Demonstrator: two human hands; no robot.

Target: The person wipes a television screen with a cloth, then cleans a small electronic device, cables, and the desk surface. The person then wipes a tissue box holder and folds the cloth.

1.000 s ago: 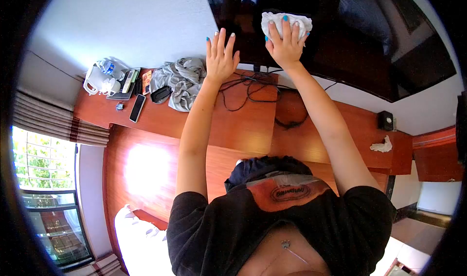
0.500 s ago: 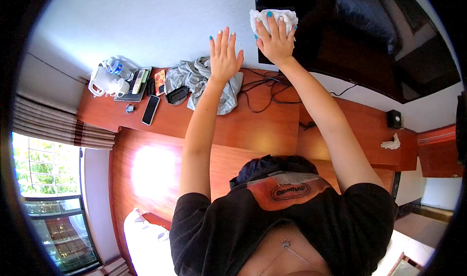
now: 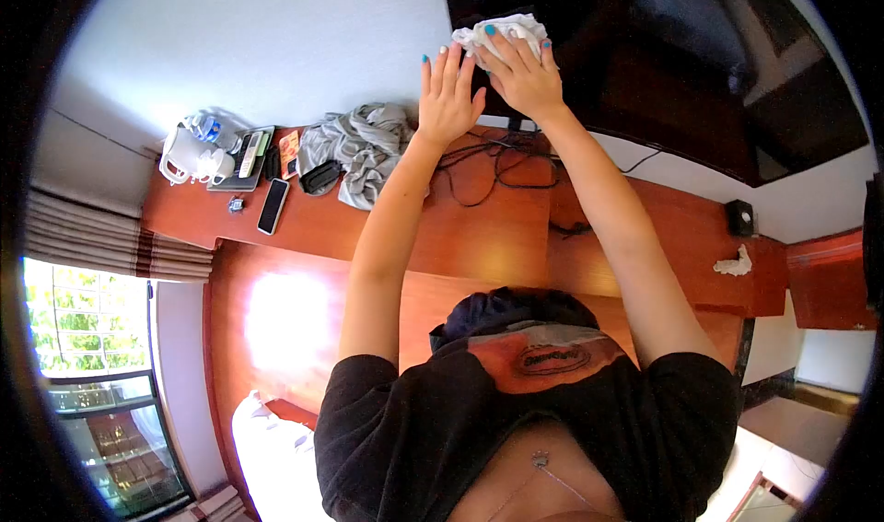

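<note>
A crumpled white cloth (image 3: 516,34) lies flat against the black television screen (image 3: 663,89), near its left edge. My right hand (image 3: 527,78) presses on this cloth with the fingers spread over it. Just to the left is my left hand (image 3: 448,98), fingers stretched out and palm turned away, beside the screen's left edge; it holds nothing. Its fingertips are close to the cloth, and whether they touch it I cannot tell. Black cables (image 3: 502,168) lie below both hands on the reddish wooden desk (image 3: 460,237).
At the desk's left stand a white kettle (image 3: 181,154) and a plastic bottle (image 3: 210,130), with a phone (image 3: 273,206) nearby. Grey fabric (image 3: 361,149) is bunched beside a black case (image 3: 319,179). A black box (image 3: 739,218) and white crumpled tissue (image 3: 734,261) are at the right.
On the screen, my right hand and the cloth have shifted left toward the edge. My left hand has come nearer to the right hand. The camera view has swung slightly.
</note>
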